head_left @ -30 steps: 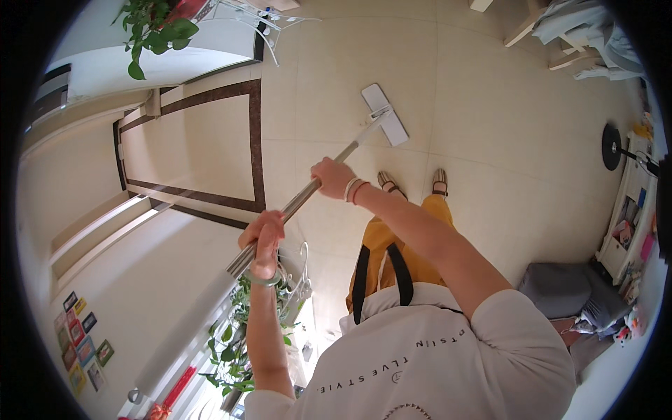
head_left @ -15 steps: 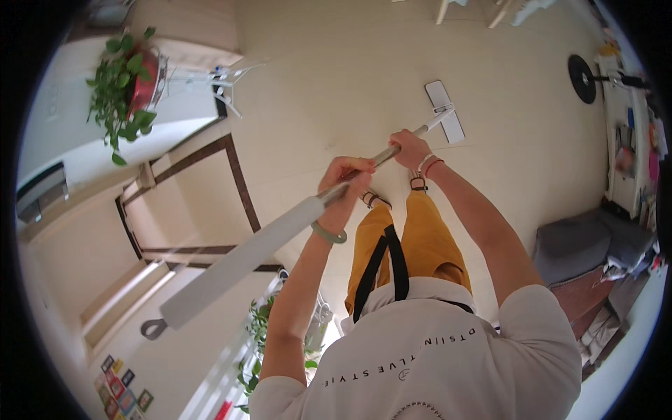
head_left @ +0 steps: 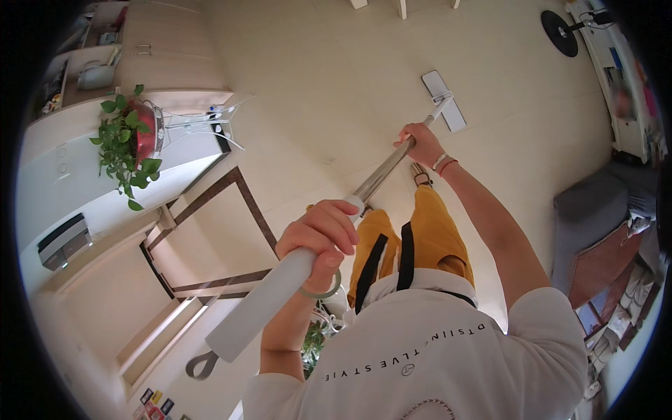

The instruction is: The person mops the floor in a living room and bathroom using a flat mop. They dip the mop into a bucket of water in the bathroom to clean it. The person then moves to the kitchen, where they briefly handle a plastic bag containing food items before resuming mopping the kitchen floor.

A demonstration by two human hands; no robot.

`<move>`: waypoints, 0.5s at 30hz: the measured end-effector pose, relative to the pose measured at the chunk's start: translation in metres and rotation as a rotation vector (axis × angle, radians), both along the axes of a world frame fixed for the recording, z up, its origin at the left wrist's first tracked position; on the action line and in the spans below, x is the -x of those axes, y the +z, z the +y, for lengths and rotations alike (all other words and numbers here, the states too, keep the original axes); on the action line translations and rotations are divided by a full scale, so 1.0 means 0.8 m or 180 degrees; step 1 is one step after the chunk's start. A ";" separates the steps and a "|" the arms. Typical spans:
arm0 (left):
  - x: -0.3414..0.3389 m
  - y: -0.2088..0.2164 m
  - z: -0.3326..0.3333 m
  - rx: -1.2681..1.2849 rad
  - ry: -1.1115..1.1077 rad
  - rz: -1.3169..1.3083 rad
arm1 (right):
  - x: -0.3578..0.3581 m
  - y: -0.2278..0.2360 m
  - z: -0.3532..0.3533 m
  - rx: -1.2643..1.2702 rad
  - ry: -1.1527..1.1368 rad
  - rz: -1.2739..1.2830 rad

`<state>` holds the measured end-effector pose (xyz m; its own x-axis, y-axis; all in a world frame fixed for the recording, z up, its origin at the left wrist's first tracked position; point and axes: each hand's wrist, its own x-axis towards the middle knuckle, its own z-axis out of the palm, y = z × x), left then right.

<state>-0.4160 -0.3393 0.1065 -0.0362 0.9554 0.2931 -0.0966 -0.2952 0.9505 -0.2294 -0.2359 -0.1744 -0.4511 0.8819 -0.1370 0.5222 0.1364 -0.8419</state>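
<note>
A flat mop (head_left: 381, 175) runs slantwise across the view, its metal pole held in both of my hands. My left hand (head_left: 322, 241) wraps round the thick pale grey grip near the upper end, which finishes in a grey hanging loop (head_left: 201, 365). Lower down, my right hand (head_left: 422, 145) is closed round the pole just above its white lower section. The flat white mop head (head_left: 444, 101) with a grey border lies on the beige floor ahead of my feet. A green bangle circles my left wrist; a bracelet and a red band circle the right.
To the left, a red-potted leafy plant (head_left: 145, 133) sits on a white wire stand (head_left: 199, 124) beside a wooden cabinet (head_left: 171, 49). A dark-bordered doorway floor (head_left: 217, 238) lies below it. At right are a round black base (head_left: 558, 33), a white shelf and a grey sofa (head_left: 588, 224).
My left hand has moved from the bare pole back onto the grey grip. The right hand has shifted slightly forward, and the view has turned and moved a little.
</note>
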 end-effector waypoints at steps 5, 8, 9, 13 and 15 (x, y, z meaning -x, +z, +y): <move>0.052 -0.011 -0.020 0.0102 -0.0078 0.0052 | 0.035 -0.014 -0.005 0.0238 -0.0127 -0.0457; 0.094 -0.013 -0.043 0.0228 0.0052 -0.0060 | 0.069 -0.010 -0.021 -0.0322 -0.0583 -0.0571; 0.113 -0.017 -0.053 0.0166 0.0013 -0.0174 | 0.080 -0.001 -0.029 -0.0423 -0.0538 -0.0636; 0.160 -0.023 -0.089 0.0108 -0.0102 -0.0203 | 0.144 0.077 -0.082 -0.0658 -0.0263 -0.0307; 0.166 -0.027 -0.094 0.0064 -0.0075 -0.0346 | 0.159 0.083 -0.098 -0.0388 -0.0251 -0.0286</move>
